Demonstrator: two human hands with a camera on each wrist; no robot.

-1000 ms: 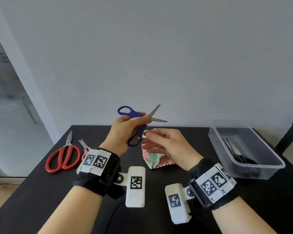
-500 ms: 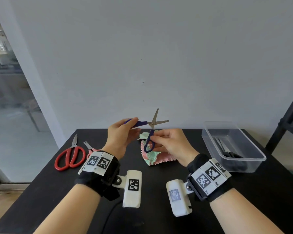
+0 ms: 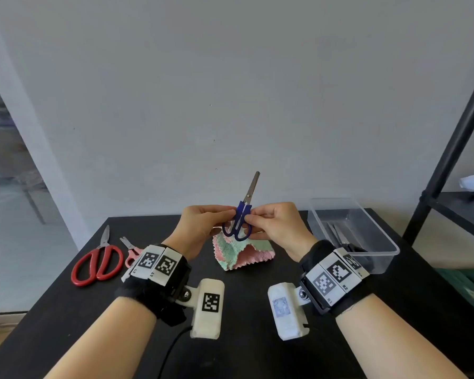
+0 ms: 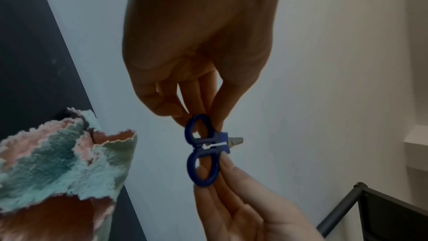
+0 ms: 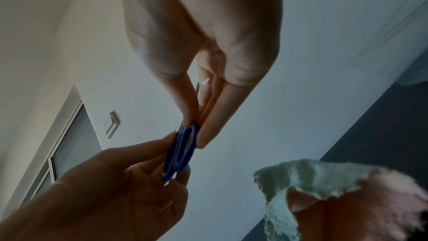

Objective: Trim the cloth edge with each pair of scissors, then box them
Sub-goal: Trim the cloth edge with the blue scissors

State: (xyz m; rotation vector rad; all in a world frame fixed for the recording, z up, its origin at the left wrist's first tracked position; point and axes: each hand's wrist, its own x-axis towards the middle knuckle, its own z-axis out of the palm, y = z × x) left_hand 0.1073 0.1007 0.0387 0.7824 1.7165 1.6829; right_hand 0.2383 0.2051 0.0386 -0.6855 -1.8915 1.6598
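Small blue-handled scissors (image 3: 240,221) (image 4: 203,150) (image 5: 181,150) are held upright above the table, blades closed and pointing up. My left hand (image 3: 203,225) pinches one side of the handles and my right hand (image 3: 274,227) pinches the other. Under them on the black table (image 3: 257,351) lies the crumpled pink and green cloth (image 3: 241,254) (image 4: 57,162) (image 5: 324,190). A clear plastic box (image 3: 353,233) with dark scissors inside stands at the right.
Large red-handled scissors (image 3: 97,262) and small pink-handled scissors (image 3: 130,251) lie at the table's left, beside my left wrist. A black shelf frame (image 3: 449,160) stands at the right. A grey wall rises behind the table.
The blue scissors' blades have closed and turned upright. My right hand has come up to pinch the handles together with my left.
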